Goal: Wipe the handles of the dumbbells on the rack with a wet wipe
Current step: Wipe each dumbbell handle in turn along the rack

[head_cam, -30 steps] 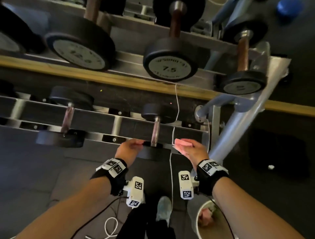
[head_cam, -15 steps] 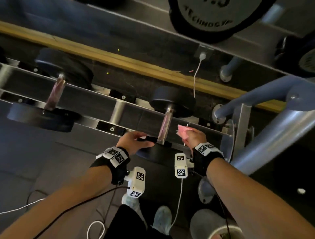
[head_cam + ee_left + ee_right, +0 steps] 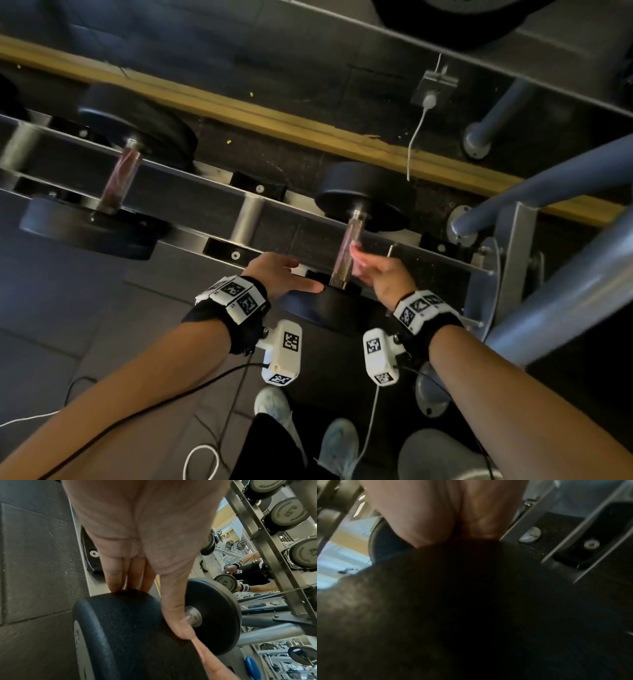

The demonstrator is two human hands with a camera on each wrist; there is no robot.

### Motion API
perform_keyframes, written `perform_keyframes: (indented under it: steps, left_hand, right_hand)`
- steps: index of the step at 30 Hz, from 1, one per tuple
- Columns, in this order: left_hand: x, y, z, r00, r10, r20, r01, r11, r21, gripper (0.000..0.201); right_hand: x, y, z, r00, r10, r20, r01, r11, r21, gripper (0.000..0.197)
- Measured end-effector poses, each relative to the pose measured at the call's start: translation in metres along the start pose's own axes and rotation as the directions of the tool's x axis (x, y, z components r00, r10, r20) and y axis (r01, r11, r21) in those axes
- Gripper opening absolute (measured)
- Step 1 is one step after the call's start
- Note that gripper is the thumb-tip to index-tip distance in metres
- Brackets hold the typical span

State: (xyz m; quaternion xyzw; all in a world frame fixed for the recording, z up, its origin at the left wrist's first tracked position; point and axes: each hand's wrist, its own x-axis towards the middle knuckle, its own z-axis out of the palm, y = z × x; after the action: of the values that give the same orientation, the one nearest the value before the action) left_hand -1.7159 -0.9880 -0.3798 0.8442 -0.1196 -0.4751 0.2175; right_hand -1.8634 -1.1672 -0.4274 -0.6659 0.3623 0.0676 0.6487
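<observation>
The small dumbbell lies across the two rails of the lowest rack tier, at its right end, handle running near to far. The left hand rests on the near weight head: fingers straight over its rim, thumb laid along its inner face beside the handle's collar, so it presses rather than clasps. The right hand reaches in from the right, its fingertips touching the handle about midway. A pale pink bit at those fingertips may be the wet wipe, but it is blurred and I cannot tell, nor whether the fingers curl round the bar or only touch it. The right wrist view is mostly dark, filled by the weight head, and shows only the heel of the hand.

A larger dumbbell sits on the same tier well to the left, with a rail cross-piece between the two. A grey slanted rack upright stands just right of the right wrist, crowding that side. Beyond the rack lie a wooden strip and a white cable plugged into a floor socket. Near the person's shoes lie more cables
</observation>
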Motion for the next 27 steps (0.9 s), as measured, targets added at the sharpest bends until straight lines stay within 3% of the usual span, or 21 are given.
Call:
perform_keyframes:
  steps: [3,5,6,8,11,15,19,21,24,27]
  left_hand:
    - [-0.003,0.003,-0.001,1.000,0.005,0.010,-0.005,1.000,0.007,0.081]
    - [-0.005,0.004,0.000,1.000,0.016,0.007,-0.015,1.000,-0.004,0.077]
    - [-0.006,0.003,0.001,1.000,0.018,0.002,-0.018,1.000,-0.015,0.075]
    - [-0.007,0.000,0.003,1.000,0.021,-0.015,-0.022,0.999,-0.036,0.073]
    - [-0.006,-0.005,0.006,1.000,0.021,-0.024,-0.022,0.998,-0.062,0.070]
    - [-0.006,-0.009,0.008,0.998,0.025,-0.053,-0.029,0.996,-0.089,0.068]
    - [-0.012,-0.009,0.010,0.997,0.025,-0.073,-0.034,0.992,-0.120,0.065]
    - [-0.016,-0.010,0.015,0.996,0.013,-0.088,-0.025,0.990,-0.136,0.066]
    - [-0.022,-0.012,0.021,0.995,-0.038,-0.094,0.019,0.980,-0.197,0.072]
    - [-0.024,-0.012,0.022,0.994,-0.071,-0.086,0.050,0.972,-0.229,0.075]
  right_hand:
    - [-0.017,-0.008,-0.009,0.986,0.102,0.135,-0.073,0.976,-0.205,0.038]
    - [-0.016,-0.016,-0.015,0.981,0.097,0.171,-0.070,0.984,-0.161,0.020]
    - [-0.013,-0.019,-0.018,0.989,0.069,0.131,-0.059,0.995,-0.080,0.017]
    - [0.000,-0.021,-0.026,0.999,0.023,-0.044,-0.020,0.997,0.070,0.030]
    - [0.016,-0.023,-0.023,0.992,-0.033,-0.119,0.029,0.999,-0.029,0.034]
    - [0.004,-0.012,-0.004,0.998,0.005,-0.056,-0.012,0.991,-0.137,0.032]
    - [-0.014,-0.015,-0.013,0.977,0.101,0.187,-0.011,0.903,-0.430,0.020]
    - [-0.015,-0.026,-0.019,0.967,0.115,0.225,-0.005,0.899,-0.439,0.016]
    - [-0.008,-0.050,-0.026,0.999,-0.010,0.047,0.029,0.908,-0.419,0.028]
    - [0.002,-0.071,-0.027,0.987,-0.147,-0.071,0.073,0.790,-0.609,0.037]
